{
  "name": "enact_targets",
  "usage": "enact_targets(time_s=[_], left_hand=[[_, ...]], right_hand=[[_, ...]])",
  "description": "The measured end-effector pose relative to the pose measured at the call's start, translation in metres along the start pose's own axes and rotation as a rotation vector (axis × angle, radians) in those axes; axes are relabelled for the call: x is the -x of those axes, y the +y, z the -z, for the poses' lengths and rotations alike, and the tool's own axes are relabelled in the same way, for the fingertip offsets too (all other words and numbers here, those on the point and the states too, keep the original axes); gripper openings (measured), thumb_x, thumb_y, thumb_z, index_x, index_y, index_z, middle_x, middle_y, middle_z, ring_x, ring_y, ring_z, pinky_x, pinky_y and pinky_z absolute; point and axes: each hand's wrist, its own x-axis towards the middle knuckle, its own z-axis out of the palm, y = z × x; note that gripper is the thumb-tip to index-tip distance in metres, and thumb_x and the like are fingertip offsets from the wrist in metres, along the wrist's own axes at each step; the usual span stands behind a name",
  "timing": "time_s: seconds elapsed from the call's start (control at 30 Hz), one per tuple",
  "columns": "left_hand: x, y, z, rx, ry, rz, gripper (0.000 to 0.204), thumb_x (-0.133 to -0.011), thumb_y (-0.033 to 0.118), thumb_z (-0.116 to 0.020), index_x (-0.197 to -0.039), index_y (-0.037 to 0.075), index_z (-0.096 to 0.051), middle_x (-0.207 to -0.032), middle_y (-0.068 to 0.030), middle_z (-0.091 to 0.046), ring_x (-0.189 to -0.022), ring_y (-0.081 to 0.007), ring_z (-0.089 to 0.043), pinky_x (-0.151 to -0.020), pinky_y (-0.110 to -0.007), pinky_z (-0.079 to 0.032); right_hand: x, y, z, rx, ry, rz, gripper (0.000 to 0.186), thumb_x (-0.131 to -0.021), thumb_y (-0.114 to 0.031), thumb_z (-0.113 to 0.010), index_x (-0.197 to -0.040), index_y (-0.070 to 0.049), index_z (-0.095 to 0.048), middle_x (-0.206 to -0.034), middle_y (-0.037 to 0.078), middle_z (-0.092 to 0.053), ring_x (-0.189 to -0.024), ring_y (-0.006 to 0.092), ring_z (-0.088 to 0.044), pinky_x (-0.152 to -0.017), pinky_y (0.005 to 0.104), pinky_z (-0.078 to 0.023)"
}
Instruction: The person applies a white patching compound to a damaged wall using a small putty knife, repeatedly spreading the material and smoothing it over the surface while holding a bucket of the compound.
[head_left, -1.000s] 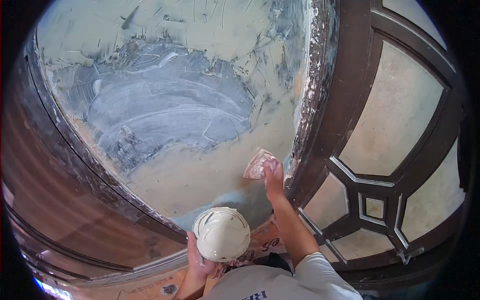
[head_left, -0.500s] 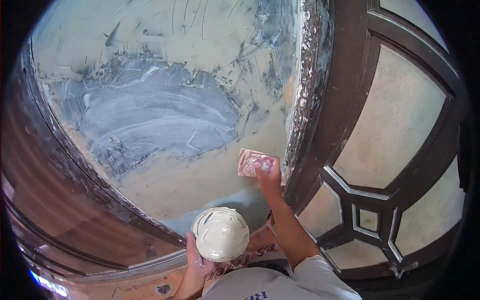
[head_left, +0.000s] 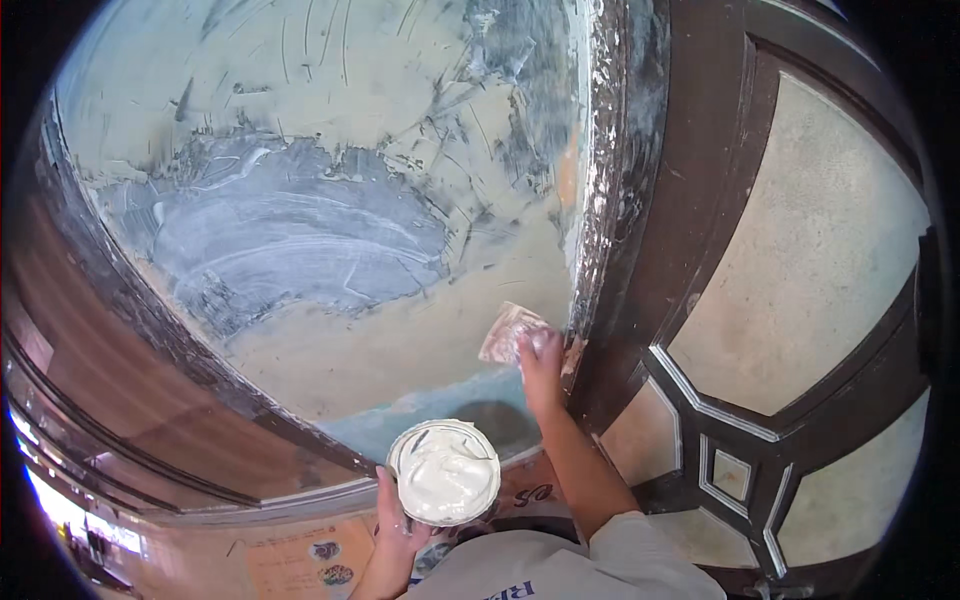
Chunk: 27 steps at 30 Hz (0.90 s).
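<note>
My left hand [head_left: 398, 520] holds a round tub [head_left: 445, 470] of creamy white paste at the bottom centre, fingers around its side. Above it to the right, my right hand [head_left: 540, 370] grips a flat scraper [head_left: 505, 330] smeared with pale residue, its blade at the lower right part of the wall panel [head_left: 330, 375], beside the flaking frame [head_left: 602, 130]. The panel is coated in beige filler, with a blue-grey streaked patch [head_left: 290, 230] in the middle and a pale blue band along the bottom. Whether the blade touches the surface I cannot tell.
A dark wooden door [head_left: 800, 420] with pale inset panels stands at the right. Reddish-brown framed panelling [head_left: 110, 380] runs down the left. Printed cardboard sheeting [head_left: 285, 555] lies below, and daylight shows at the lower left edge.
The scraper swung flatter, then tilted back, staying low beside the right-hand frame. The view has shifted, the wall sliding left and down in the picture. Both hands keep their holds.
</note>
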Motion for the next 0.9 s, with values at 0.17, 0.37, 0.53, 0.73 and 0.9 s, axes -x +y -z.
enact_targets(time_s=[0.17, 0.37, 0.53, 0.73, 0.9], left_hand=[[0.006, -0.016, -0.02, -0.035, 0.015, -0.111, 0.079, -0.095, 0.067, -0.035, -0.146, 0.007, -0.036, -0.145, -0.0157, -0.046, -0.128, -0.0327, -0.05, -0.107, -0.045, -0.041], [0.013, -0.034, -0.025, 0.019, 0.075, -0.176, 0.076, -0.095, 0.065, -0.037, -0.145, 0.007, -0.038, -0.143, -0.0154, -0.048, -0.126, -0.0317, -0.052, -0.104, -0.044, -0.045], [0.008, -0.049, -0.033, 0.113, 0.046, -0.193, 0.073, -0.097, 0.061, -0.038, -0.144, 0.005, -0.039, -0.142, -0.0167, -0.049, -0.126, -0.0335, -0.051, -0.106, -0.046, -0.043], [0.017, -0.056, -0.041, 0.098, 0.118, -0.3, 0.07, -0.099, 0.06, -0.034, -0.144, 0.008, -0.039, -0.141, -0.0128, -0.05, -0.126, -0.0291, -0.052, -0.102, -0.042, -0.047], [0.015, -0.044, -0.051, 0.115, 0.178, -0.365, 0.072, -0.097, 0.061, -0.039, -0.144, 0.006, -0.04, -0.143, -0.0147, -0.048, -0.128, -0.032, -0.05, -0.107, -0.045, -0.042]], right_hand=[[-0.024, -0.013, -0.001, 0.661, 0.005, 0.5, 0.034, -0.093, -0.016, -0.063, -0.118, -0.003, -0.045, -0.114, 0.009, -0.055, -0.097, 0.0214, -0.057, -0.077, 0.0326, -0.05], [0.021, 0.041, 0.049, -0.011, 0.223, -0.143, 0.03, -0.095, -0.017, -0.061, -0.117, -0.004, -0.046, -0.113, 0.008, -0.053, -0.098, 0.0202, -0.056, -0.079, 0.0322, -0.05], [0.002, 0.022, 0.044, 0.132, 0.096, 0.06, 0.029, -0.095, -0.017, -0.061, -0.113, -0.001, -0.045, -0.107, 0.008, -0.054, -0.095, 0.0151, -0.053, -0.08, 0.03, -0.048], [0.018, -0.074, 0.013, 0.212, -0.319, 0.236, 0.027, -0.094, -0.013, -0.062, -0.112, -0.001, -0.045, -0.105, 0.008, -0.055, -0.094, 0.0136, -0.054, -0.079, 0.0268, -0.047], [0.049, -0.096, 0.02, 0.091, -0.51, 0.226, 0.022, -0.097, -0.008, -0.056, -0.114, -0.002, -0.044, -0.107, 0.008, -0.055, -0.096, 0.0132, -0.054, -0.08, 0.0279, -0.047]])
